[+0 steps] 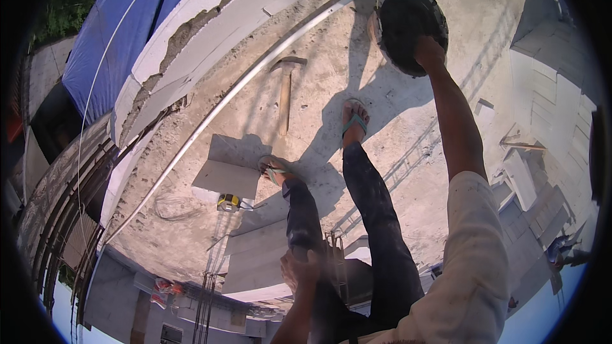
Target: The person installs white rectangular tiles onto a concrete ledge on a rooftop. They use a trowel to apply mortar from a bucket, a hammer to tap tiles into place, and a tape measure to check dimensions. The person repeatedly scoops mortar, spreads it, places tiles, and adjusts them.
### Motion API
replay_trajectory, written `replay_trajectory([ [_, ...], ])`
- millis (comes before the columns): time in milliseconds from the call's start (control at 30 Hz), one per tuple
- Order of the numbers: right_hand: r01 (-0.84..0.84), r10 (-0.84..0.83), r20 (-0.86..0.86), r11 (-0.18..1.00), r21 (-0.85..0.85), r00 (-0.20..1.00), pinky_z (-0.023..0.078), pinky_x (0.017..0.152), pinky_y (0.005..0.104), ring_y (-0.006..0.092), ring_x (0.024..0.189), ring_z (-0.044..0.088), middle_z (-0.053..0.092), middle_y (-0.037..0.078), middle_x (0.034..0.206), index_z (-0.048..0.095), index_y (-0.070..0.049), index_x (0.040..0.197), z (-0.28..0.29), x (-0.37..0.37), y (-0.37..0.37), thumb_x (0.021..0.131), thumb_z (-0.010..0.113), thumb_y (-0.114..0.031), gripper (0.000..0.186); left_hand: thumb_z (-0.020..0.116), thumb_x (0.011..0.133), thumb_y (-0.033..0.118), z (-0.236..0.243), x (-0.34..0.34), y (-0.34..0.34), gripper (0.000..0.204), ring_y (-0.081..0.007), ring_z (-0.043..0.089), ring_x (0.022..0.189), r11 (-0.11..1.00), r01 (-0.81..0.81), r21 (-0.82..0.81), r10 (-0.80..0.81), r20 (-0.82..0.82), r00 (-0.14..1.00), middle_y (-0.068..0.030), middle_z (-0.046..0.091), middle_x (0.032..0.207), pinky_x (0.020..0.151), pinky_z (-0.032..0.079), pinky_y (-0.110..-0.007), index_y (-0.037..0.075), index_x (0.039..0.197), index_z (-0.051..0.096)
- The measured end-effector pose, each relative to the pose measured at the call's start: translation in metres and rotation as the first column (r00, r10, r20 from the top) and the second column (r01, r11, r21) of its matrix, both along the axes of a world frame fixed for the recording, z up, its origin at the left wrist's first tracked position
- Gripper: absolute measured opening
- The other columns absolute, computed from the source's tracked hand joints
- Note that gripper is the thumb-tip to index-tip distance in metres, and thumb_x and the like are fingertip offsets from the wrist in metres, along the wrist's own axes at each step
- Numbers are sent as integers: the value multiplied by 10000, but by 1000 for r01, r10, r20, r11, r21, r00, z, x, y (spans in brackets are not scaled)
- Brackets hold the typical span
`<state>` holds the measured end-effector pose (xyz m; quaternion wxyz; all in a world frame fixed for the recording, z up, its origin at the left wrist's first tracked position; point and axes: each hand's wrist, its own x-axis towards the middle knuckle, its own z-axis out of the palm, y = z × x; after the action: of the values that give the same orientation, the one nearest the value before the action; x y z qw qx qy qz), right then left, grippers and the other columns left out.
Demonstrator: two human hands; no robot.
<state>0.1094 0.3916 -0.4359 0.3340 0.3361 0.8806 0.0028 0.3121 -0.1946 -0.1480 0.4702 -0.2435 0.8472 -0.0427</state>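
My right hand point(430, 52) reaches into a dark, round bucket point(442, 18) at the upper right. Its fingers look curled closed, and whatever they hold is lost in the dark interior. My left hand point(299, 269) lies against my left knee, fingers apart and holding nothing. A hammer point(285, 99) with a wooden handle lies on the concrete floor, left of my right foot. Beside my left foot is a pale grey block point(226, 178), with a yellow and black tape measure point(229, 202) at its near edge.
A long white pipe point(236, 91) runs along the low block wall point(210, 35) at left. Bent steel bars point(60, 216) and a blue tarp point(111, 38) are beyond it. Stacked pale blocks point(554, 89) stand at right; another block point(258, 258) is near my left leg.
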Motion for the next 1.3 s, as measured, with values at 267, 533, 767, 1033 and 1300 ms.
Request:
replay_trajectory([
  [267,417,-648,-128,616,-668,751,340,355,314,108,381,445,498,1,531,635,-38,798,78,85,-19,941,743,-270,293,755,844,417,3,4,11,651,-402,577,1251,1000,1,-7,-2,-12,1000,-187,612,1307,1064,450,-525,31,1344,596],
  [533,146,-572,-155,445,-883,805,427,501,318,130,566,538,594,38,752,692,-25,1085,157,72,-192,972,660,-206,215,706,868,451,11,-20,-7,656,-345,550,1304,997,-71,14,71,7,997,-168,581,1366,1098,432,-477,41,1361,570],
  [767,-638,-16,-796,588,-497,605,585,765,439,359,912,693,660,181,1066,623,-11,1340,208,-71,-425,947,671,-158,422,708,866,437,5,-3,-39,636,-320,537,1336,986,-168,22,168,17,986,-135,568,1406,1127,423,-465,95,1384,571],
  [1033,-830,623,-753,522,197,213,634,712,395,281,998,691,634,127,1128,591,54,1376,234,-189,-533,882,663,-83,517,679,886,425,13,1,-63,586,-331,551,1306,960,-260,101,263,-13,965,-143,567,1391,1107,419,-472,59,1337,596],
  [1300,-815,844,-447,467,343,295,657,756,403,318,1088,689,646,181,1254,505,50,1480,246,-196,-503,954,598,-117,560,684,876,425,9,11,-82,593,-343,563,1280,939,-315,135,324,-47,945,-144,590,1352,1098,427,-457,55,1332,597],
])
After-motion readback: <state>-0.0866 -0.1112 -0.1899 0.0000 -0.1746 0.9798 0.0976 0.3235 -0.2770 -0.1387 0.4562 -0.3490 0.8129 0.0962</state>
